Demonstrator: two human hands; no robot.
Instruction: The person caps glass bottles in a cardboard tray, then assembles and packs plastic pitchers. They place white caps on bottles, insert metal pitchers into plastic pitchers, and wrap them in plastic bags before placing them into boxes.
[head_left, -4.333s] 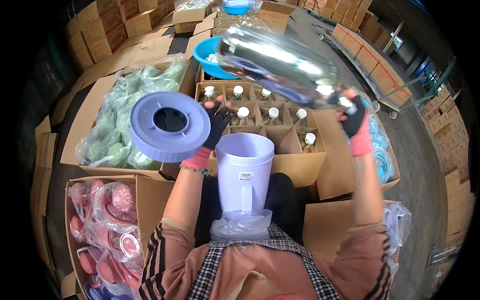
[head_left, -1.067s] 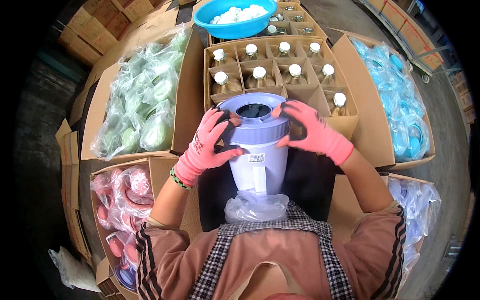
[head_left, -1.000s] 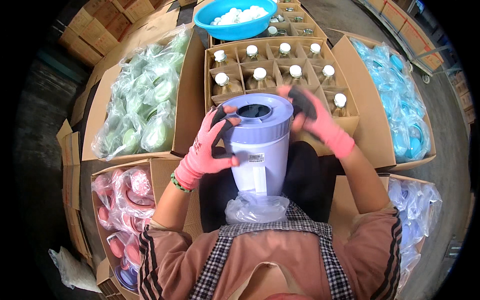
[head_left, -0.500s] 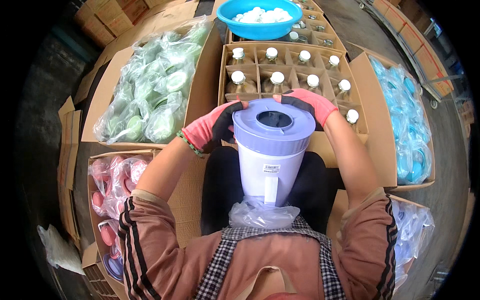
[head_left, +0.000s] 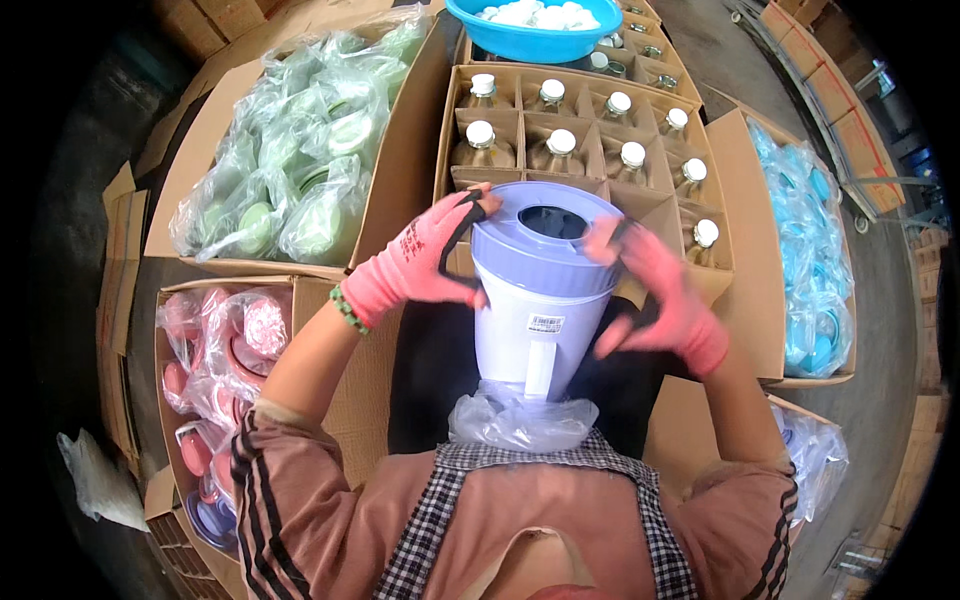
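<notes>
A pale lavender plastic jug stands upright between my knees, its handle toward me and a small white label on its side. On top sits a purple lid with a round dark opening. Clear plastic bag lies bunched round the jug's lower end. My left hand, in a pink and black glove, has its fingertips on the lid's left edge and its thumb against the jug's side. My right hand, gloved alike and motion-blurred, is at the right side, fingers spread from the thumb; whether its fingertips touch the lid I cannot tell.
Ahead, a divided carton holds several white-capped bottles, with a blue basin of white caps beyond. Cartons of bagged green lids and pink lids stand left. Bagged blue pieces and purple pieces are right.
My right hand has come off the top of the lid and swung down to the jug's right side, its fingers opening. My left hand has turned, its thumb now lower on the jug.
</notes>
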